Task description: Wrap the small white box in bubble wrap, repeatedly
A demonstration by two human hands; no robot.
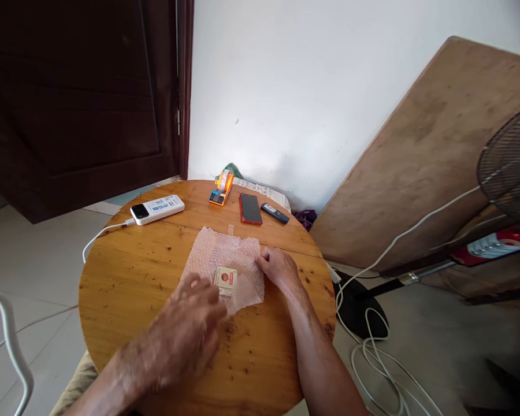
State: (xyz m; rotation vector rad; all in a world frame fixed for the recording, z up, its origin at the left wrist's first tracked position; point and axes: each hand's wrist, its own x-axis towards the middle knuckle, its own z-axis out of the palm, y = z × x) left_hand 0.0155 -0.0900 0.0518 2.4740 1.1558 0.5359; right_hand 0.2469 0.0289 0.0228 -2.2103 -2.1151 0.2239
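Observation:
A sheet of pinkish bubble wrap point(203, 248) lies on the round wooden table, with a small cream-coloured box point(226, 277) on it that bears a round picture and red print. My right hand point(279, 267) is closed at the wrap's right edge, thumb and fingers pinching it. Blurred by motion, my left hand point(190, 323) hovers over the near left part of the wrap, beside the box. Its fingers are bent, but whether they hold anything cannot be made out. A strip of clear tape point(231, 230) sticks out at the wrap's far edge.
On the wooden table point(125, 277) stand a white power bank point(158, 209) with a cable, an orange tape dispenser point(222, 188), a red-edged phone point(250, 209) and a dark handheld device point(275, 213). To the right are a fan point(511, 162) and loose white cable point(372, 352) on the floor.

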